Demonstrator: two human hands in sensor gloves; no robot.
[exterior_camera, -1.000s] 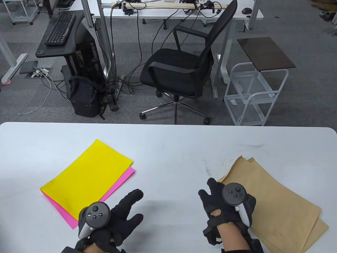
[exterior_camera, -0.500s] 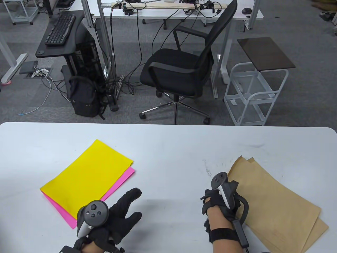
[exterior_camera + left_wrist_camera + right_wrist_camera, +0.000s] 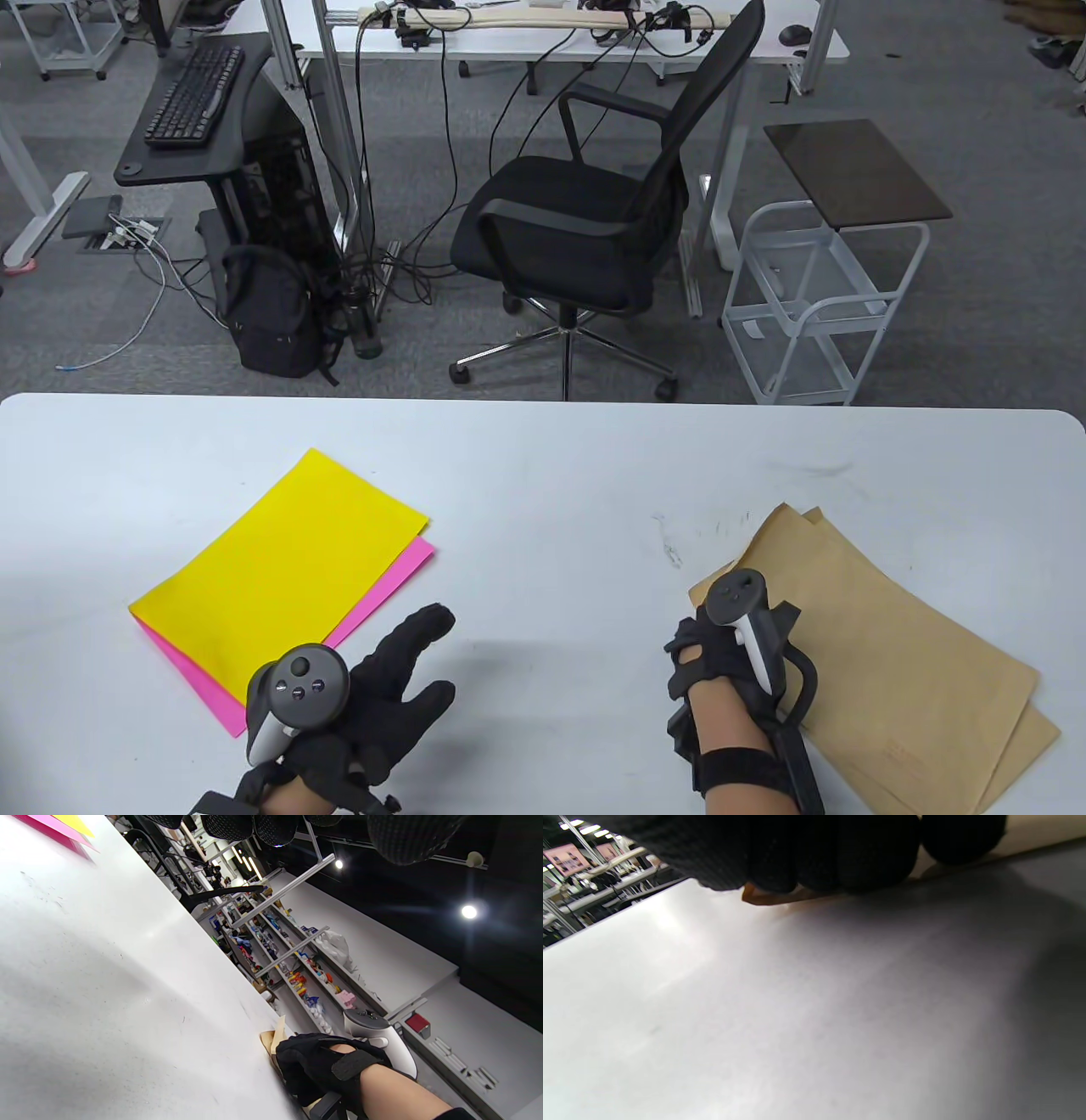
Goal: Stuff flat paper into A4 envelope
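Observation:
A yellow sheet (image 3: 280,560) lies on a pink sheet (image 3: 399,570) at the left of the white table (image 3: 551,475). Two brown A4 envelopes lie stacked at the right, the top envelope (image 3: 891,645) over the lower one (image 3: 1031,739). My right hand (image 3: 713,645) is turned on its side at the top envelope's left corner. In the right wrist view its fingers (image 3: 840,853) curl over the brown edge (image 3: 780,897). In the left wrist view that corner (image 3: 275,1035) stands slightly lifted beside the hand (image 3: 314,1065). My left hand (image 3: 399,679) lies open and empty beside the pink sheet.
A black office chair (image 3: 585,221) and a white wire cart (image 3: 814,306) stand on the floor beyond the table's far edge. A backpack (image 3: 271,314) and cables lie further left. Scuff marks (image 3: 679,543) mark the table near the envelopes.
My right hand has rolled from palm-down onto its side and closed on the top envelope's left corner, which has shifted slightly left. My left hand has barely moved.

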